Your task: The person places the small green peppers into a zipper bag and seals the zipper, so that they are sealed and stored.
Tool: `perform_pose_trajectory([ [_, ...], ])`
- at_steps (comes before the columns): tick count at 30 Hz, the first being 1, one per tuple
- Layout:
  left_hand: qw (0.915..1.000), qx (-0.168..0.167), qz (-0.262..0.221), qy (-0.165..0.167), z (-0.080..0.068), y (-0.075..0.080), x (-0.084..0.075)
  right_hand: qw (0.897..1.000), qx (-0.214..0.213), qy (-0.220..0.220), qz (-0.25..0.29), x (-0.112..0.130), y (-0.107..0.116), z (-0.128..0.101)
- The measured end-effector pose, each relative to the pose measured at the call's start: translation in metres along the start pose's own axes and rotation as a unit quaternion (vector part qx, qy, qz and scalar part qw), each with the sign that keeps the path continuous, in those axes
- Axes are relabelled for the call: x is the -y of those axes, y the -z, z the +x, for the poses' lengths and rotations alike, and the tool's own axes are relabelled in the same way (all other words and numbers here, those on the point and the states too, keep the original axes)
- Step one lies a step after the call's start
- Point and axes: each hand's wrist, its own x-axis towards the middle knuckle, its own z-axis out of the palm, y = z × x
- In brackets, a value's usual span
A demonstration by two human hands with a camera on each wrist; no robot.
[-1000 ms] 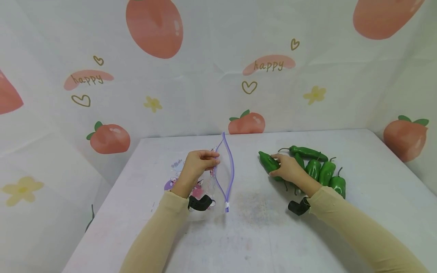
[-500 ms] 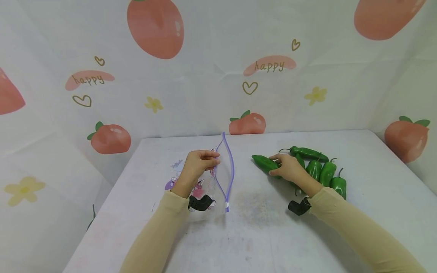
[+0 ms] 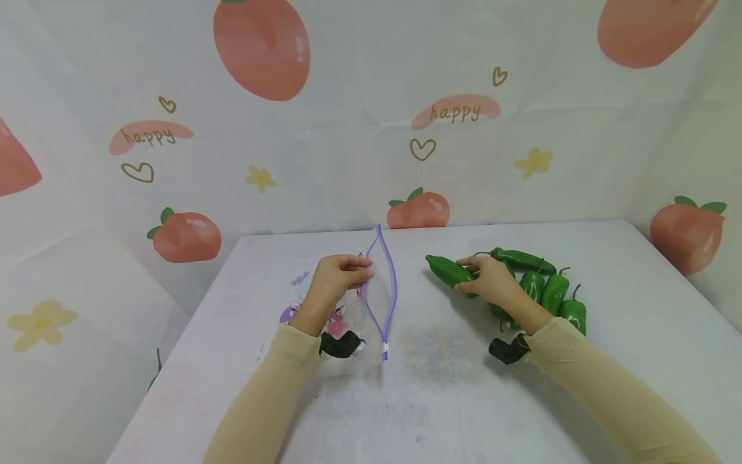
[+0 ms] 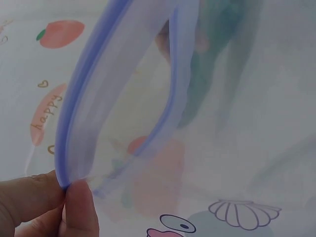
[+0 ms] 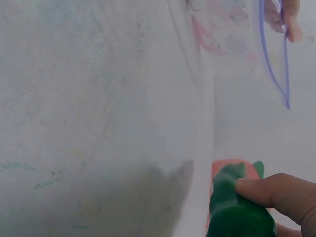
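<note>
A clear zip bag [image 3: 348, 303] with a purple zipper rim [image 3: 390, 283] and cartoon prints lies on the white table [image 3: 440, 386], its mouth held open toward the right. My left hand [image 3: 339, 278] pinches the near edge of the rim [image 4: 74, 148] between thumb and fingers [image 4: 74, 207]. My right hand [image 3: 487, 281] grips a green pepper [image 3: 449, 272], lifted a little off the table and pointing left toward the bag mouth; it shows as the pepper [image 5: 237, 212] in the right wrist view. A pile of green peppers [image 3: 547, 290] lies just right of that hand.
A backdrop [image 3: 371, 116] printed with peaches, hearts and "happy" closes off the back and both sides of the table. The table's left edge [image 3: 174, 348] runs diagonally. A gap of bare table [image 3: 414, 303] separates bag and pepper.
My right hand has picked one pepper from the pile and carried it left and slightly up toward the bag. The left hand and bag have stayed put.
</note>
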Motion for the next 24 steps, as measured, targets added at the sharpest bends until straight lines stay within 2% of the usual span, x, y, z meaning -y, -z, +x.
perform_pose_trajectory([
  [24,1.0000,0.000,-0.004,0.003,0.000,-0.001,0.001,0.999,-0.031,0.020,0.028,0.015,0.012,-0.012],
])
